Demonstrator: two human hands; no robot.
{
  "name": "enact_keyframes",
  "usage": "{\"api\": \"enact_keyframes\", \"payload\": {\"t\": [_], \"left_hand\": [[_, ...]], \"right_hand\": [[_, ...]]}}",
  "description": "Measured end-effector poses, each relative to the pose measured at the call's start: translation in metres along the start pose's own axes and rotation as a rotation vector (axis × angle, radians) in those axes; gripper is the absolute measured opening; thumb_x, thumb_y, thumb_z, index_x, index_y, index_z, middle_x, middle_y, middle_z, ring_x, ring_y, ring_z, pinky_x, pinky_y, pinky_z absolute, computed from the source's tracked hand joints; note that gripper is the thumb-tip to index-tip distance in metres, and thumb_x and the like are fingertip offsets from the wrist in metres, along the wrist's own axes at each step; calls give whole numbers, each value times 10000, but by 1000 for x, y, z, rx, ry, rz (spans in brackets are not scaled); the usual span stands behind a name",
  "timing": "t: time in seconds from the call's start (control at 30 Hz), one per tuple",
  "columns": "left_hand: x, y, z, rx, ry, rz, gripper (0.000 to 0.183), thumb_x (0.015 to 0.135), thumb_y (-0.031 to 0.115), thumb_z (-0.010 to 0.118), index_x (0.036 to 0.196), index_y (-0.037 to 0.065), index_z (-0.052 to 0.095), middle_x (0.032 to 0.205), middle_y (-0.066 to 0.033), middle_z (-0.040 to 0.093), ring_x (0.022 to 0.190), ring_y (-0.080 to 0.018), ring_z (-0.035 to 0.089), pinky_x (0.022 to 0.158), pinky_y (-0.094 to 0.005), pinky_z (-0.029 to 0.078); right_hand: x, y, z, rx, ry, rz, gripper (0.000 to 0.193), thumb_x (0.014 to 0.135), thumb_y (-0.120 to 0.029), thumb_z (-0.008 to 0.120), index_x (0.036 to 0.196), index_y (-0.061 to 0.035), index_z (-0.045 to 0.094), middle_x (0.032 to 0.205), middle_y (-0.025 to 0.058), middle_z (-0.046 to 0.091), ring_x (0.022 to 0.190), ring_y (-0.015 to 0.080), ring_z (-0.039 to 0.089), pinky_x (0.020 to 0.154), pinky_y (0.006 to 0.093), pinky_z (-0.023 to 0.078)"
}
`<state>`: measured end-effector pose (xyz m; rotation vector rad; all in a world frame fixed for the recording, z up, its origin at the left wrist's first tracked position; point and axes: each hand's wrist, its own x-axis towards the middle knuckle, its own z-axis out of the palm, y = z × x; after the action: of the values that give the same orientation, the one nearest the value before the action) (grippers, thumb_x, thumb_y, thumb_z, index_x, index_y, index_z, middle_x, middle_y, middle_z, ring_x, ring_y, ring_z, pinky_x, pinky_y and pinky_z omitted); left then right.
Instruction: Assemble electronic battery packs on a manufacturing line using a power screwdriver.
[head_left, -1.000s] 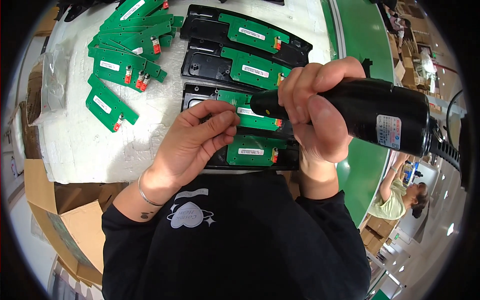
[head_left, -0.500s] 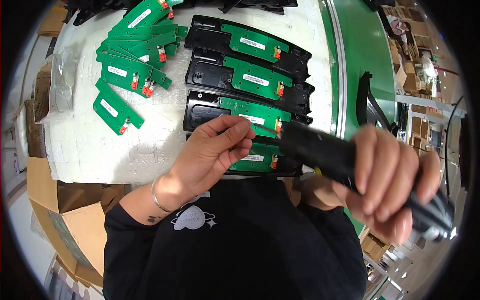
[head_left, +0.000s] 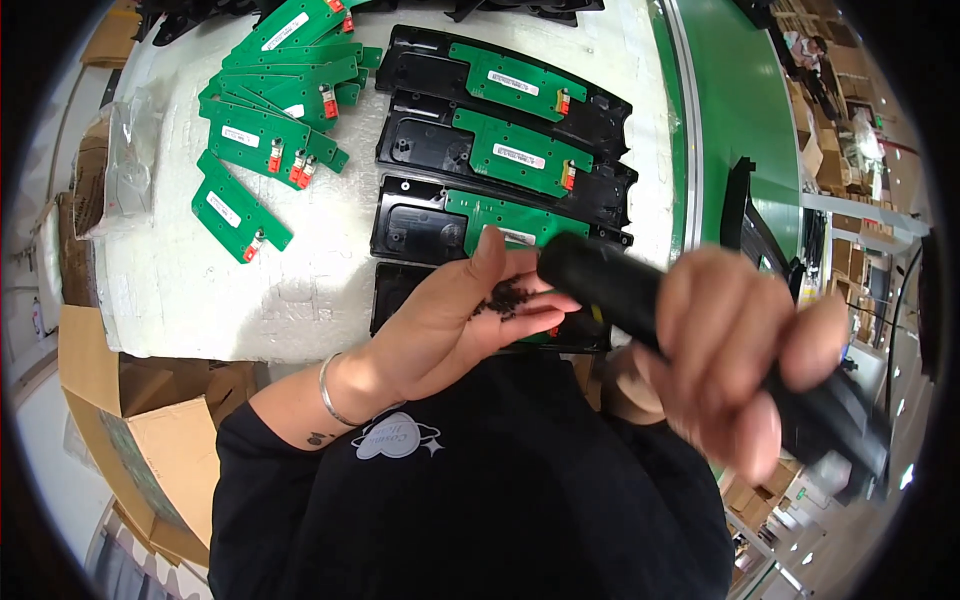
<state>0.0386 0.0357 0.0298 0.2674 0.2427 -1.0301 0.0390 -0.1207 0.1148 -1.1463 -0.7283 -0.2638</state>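
My left hand [head_left: 440,330] is turned palm up, slightly cupped, with a heap of small black screws [head_left: 508,298] lying on its palm and fingers. Wrapped round a black electric screwdriver [head_left: 600,285] is my right hand [head_left: 725,350], partly blurred. The screwdriver's front end is close to my left fingertips; its bit cannot be made out. Beneath and beyond my hands, several black plastic housings [head_left: 420,137] lie in a column. Green circuit boards [head_left: 520,160] with white labels and red connectors sit in them. My left hand covers much of the nearest housing.
More green circuit boards [head_left: 235,215] are piled loosely at the left on the white work surface [head_left: 300,300]. An open cardboard box [head_left: 165,440] stands at lower left. On the right, a black curved part [head_left: 740,205] rests on a green surface [head_left: 720,90]. A person [head_left: 805,50] is in the far background.
My left hand has gone from a pinch to a spread, upturned palm, showing the screws. The screwdriver and my right hand have shifted slightly left, its tip now nearer my left fingers.
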Motion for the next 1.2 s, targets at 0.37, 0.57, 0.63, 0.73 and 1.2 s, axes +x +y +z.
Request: {"api": "enact_keyframes", "payload": {"t": [0.37, 0.57, 0.63, 0.73, 1.2], "left_hand": [[-12, 6, -16, 261, 16, -70, 226, 945, 175, 401, 1004, 0, 531, 973, -150, 608, 862, -213, 618, 728, -264, 505], [-14, 15, -14, 431, -12, -83, 122, 900, 141, 511, 923, 25, 541, 843, -79, 604, 731, -122, 593, 647, -216, 483], [-13, 13, -16, 391, 13, -53, 131, 877, 153, 554, 919, 30, 563, 821, -55, 605, 710, -102, 582, 644, -206, 479], [-13, 12, -20, 319, 43, -26, 143, 850, 160, 602, 920, 34, 592, 800, -30, 605, 685, -79, 567, 639, -193, 475], [-11, 10, -16, 175, -19, 68, 114, 870, 68, 543, 962, 5, 565, 863, -64, 568, 737, -115, 531, 650, -217, 454]], "right_hand": [[-4, 48, -16, -117, 320, 146, 302, 731, -36, 575, 998, -13, 433, 662, 57, 507, 480, 114, 434, 451, 249, 379], [0, 50, -13, -202, 292, 176, 302, 719, 22, 562, 1000, 16, 449, 654, 61, 524, 498, 106, 472, 458, 241, 410], [2, 51, -9, -177, 337, 193, 256, 716, 33, 554, 950, 23, 451, 638, 65, 523, 499, 100, 477, 458, 230, 413], [10, 51, 2, -360, 367, 302, 196, 688, -75, 456, 878, -30, 443, 538, 21, 365, 451, 106, 314, 478, 279, 328], [17, 19, -5, -152, 190, 110, 259, 753, -146, 486, 1000, -73, 467, 543, -52, 398, 474, 71, 384, 507, 242, 314]]}}
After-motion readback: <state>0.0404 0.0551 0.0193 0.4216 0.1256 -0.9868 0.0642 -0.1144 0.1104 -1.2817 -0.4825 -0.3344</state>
